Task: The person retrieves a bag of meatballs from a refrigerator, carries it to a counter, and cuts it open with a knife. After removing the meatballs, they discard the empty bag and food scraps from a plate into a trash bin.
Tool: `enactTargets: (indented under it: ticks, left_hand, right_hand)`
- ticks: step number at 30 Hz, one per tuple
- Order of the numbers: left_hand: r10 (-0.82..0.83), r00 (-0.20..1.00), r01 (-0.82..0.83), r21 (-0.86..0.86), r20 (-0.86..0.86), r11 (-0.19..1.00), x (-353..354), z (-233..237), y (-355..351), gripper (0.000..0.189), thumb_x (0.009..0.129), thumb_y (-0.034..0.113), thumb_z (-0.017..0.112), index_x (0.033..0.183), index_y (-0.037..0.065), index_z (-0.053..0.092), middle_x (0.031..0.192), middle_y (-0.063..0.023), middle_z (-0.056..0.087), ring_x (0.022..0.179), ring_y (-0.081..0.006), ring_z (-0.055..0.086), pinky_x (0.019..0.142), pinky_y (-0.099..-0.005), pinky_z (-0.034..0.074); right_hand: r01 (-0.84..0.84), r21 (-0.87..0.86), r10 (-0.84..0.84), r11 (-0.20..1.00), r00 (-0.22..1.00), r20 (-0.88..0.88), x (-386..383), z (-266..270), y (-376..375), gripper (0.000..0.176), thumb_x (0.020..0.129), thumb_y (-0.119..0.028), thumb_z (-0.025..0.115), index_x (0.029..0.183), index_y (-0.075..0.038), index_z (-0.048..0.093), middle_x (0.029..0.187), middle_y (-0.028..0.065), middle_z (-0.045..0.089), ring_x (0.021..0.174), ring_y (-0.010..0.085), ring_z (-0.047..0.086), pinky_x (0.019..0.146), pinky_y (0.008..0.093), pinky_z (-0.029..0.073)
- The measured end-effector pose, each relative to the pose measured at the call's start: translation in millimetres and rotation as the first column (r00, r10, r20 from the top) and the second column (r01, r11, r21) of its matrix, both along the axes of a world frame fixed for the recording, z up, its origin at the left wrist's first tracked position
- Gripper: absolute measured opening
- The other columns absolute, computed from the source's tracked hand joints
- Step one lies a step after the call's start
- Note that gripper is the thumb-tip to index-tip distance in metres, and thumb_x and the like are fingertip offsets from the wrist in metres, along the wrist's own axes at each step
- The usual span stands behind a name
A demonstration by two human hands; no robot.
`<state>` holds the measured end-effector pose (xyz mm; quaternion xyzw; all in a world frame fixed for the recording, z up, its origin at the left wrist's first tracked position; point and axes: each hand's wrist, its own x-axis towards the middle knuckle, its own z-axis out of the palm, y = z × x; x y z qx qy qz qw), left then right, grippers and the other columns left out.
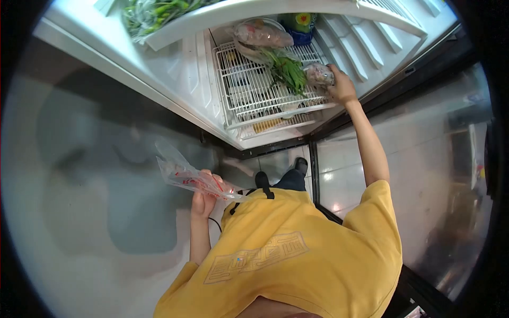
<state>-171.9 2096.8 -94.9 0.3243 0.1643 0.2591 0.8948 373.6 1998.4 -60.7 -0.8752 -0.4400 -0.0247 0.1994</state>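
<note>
My right hand (343, 86) reaches into the open fridge, fingers closed around a small clear plastic bag of food (319, 75) at the right side of the wire shelf (241, 100). What the bag contains is blurred. Beside it lies a bunch of long green leafy vegetables (289, 71), partly in clear plastic. Low in front of my body on the left, my left hand (205, 195) grips a thin clear plastic bag (183, 175) with red print, which hangs loosely and looks flat.
Behind the greens sit a larger bagged pale food item (262, 33) and a blue-green package (299, 26) with a yellow flower. A white upper shelf (222, 24) crosses above, holding more greens (154, 13). A glass door (397, 175) stands open at right.
</note>
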Motion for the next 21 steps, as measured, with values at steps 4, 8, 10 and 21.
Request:
enactTargets:
  ticks: [4,8,10,21]
  left_hand:
    - [0.059,0.998,-0.061,-0.082,-0.029,0.995,-13.0,-3.8,-10.7,0.038,0.098,0.045,0.051,0.118,0.013,0.047,0.103,-0.0118,0.06,0.095,-0.0257,0.06,0.083,-0.0416,0.05]
    - [0.158,0.983,-0.171,-0.145,-0.094,0.975,-24.5,-40.4,-2.7,0.036,0.097,0.043,0.053,0.117,0.013,0.049,0.103,-0.0127,0.061,0.096,-0.0301,0.062,0.085,-0.0474,0.05]
    - [0.052,0.992,-0.059,-0.062,-0.119,0.996,-27.9,-56.6,5.5,0.039,0.098,0.046,0.05,0.118,0.012,0.05,0.104,-0.0122,0.062,0.098,-0.0308,0.062,0.085,-0.0496,0.05]
    - [-0.395,0.853,0.418,0.006,0.341,0.908,74.6,-13.4,35.1,0.042,0.085,0.027,0.072,0.117,0.01,0.049,0.111,-0.0074,0.061,0.111,-0.0279,0.059,0.096,-0.0486,0.048]
  right_hand:
    - [0.064,0.146,-0.043,0.987,0.988,-0.148,14.8,19.3,3.1,0.068,0.068,-0.022,0.079,0.129,-0.004,0.053,0.111,0.0268,0.065,0.108,0.0412,0.06,0.092,0.0446,0.049]
    - [0.227,0.238,-0.12,0.944,0.912,-0.391,-7.9,57.0,-0.5,0.075,0.071,-0.027,0.082,0.134,-0.004,0.049,0.116,0.0182,0.067,0.108,0.0293,0.065,0.093,0.0383,0.05]
    - [0.195,0.441,-0.031,0.876,0.935,-0.352,-10.7,38.1,-6.4,0.063,0.074,-0.015,0.079,0.129,-0.003,0.051,0.107,0.0189,0.07,0.09,0.026,0.069,0.08,0.0357,0.055]
    - [0.493,0.602,0.322,0.628,0.539,-0.778,-196.3,96.8,-106.9,0.06,0.077,-0.016,0.079,0.128,-0.001,0.052,0.115,0.0089,0.064,0.105,0.0181,0.061,0.092,0.0339,0.049]
